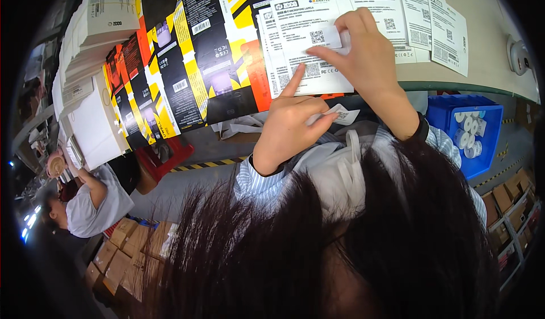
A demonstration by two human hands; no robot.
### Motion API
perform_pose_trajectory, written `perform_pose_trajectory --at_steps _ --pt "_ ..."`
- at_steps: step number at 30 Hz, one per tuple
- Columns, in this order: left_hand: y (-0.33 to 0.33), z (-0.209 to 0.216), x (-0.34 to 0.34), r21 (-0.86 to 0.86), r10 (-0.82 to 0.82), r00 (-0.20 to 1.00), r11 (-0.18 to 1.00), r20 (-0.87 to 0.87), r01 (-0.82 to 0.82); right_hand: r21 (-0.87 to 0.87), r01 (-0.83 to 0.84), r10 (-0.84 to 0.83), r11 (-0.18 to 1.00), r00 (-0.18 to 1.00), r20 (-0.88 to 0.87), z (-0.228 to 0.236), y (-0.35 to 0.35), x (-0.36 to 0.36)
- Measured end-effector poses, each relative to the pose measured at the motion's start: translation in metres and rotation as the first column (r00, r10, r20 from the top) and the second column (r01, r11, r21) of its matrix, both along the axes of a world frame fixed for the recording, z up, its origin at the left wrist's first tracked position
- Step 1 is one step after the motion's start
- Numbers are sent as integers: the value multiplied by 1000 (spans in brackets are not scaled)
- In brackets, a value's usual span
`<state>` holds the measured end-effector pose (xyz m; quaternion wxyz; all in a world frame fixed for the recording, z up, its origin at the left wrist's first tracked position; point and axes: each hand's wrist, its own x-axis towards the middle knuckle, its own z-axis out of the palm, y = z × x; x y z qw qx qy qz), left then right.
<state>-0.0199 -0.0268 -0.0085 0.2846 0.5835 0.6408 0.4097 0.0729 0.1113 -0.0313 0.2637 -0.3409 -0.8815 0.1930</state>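
A stack of white printed leaflets (284,46) lies in front of me at the table's edge. My right hand (369,57) pinches a small white sticker (326,39) between thumb and index finger, over the top leaflet, beside its square code. My left hand (292,126) rests at the leaflet's lower edge, its index finger stretched onto the paper. The left hand's other fingers are curled, and a white label strip (345,115) sticks out by its thumb, apparently held there.
More leaflets (448,40) lie overlapping at right. Printed black and yellow box sheets (198,52) cover the left side, beside a tall stack of white leaflets (108,18). A blue bin (482,131) with white rolls stands below at right. A co-worker (96,202) sits at far left.
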Motion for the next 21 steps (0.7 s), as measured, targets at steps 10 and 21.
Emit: perform_pose_trajectory --at_steps 10,21 --pt "0 -2 4 11 8 1000 1000 -3 -8 56 163 -167 985 984 60 -2 0 -6" --pt "-14 -8 2 106 73 997 992 -3 -72 35 -479 477 877 878 53 13 -11 15"
